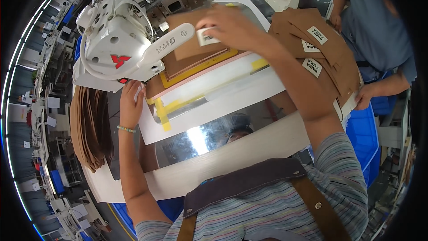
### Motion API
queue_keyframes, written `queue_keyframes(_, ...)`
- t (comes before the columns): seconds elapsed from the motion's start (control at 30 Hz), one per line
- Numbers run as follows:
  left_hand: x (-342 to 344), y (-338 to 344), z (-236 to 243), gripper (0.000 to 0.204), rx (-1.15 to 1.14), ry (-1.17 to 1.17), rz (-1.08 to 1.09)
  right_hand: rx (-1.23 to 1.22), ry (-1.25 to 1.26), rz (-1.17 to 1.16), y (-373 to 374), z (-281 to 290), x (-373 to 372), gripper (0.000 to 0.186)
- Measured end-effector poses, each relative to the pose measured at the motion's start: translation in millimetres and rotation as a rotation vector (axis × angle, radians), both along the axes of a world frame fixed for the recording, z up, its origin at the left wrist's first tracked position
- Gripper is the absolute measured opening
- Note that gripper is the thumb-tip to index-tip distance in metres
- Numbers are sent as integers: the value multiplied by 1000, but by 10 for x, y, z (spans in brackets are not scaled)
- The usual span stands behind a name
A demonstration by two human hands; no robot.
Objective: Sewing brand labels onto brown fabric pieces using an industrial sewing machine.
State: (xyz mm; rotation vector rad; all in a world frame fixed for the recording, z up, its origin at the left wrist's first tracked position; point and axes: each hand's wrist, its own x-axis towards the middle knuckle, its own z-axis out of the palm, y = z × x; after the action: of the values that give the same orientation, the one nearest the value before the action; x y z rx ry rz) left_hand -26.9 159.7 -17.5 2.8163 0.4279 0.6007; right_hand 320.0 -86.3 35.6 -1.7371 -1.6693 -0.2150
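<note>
Under the white sewing machine head, a brown fabric panel lies in a template with a yellow-edged frame. My right hand is over the far right part of this panel, smeared by motion. A white printed label shows just under its fingers; whether they grip it or only pass over it cannot be told. Beside the template's left corner is my left hand, its fingers stretched up and the thumb apart. Its fingertips are close to the machine head and partly hidden.
Brown panels with white labels are fanned out at the right, by a co-worker's hand. Folded brown pieces hang at the left. A shiny metal plate lies nearer me. Blue bins stand below the table's right side.
</note>
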Motion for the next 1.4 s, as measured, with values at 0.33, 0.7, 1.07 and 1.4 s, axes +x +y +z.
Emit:
queue_keyframes(0.33, 345, 392, -360, 26, -80, 37, -59, -121, -30, 67, 846, -761, -247, 15)
queue_keyframes(0.7, 645, 865, -616, 37, -63, 55, -187, -62, -110, 200, 788, -868, -506, 29)
queue_keyframes(1.07, 738, 1336, -935, 45, -1174, -83, -111, -140, -61, 359, 759, -902, -627, 39)
queue_keyframes(1.4, 783, 1204, -816, 45, -420, 35, -224, -109, -59, 379, 769, -919, -629, 39)
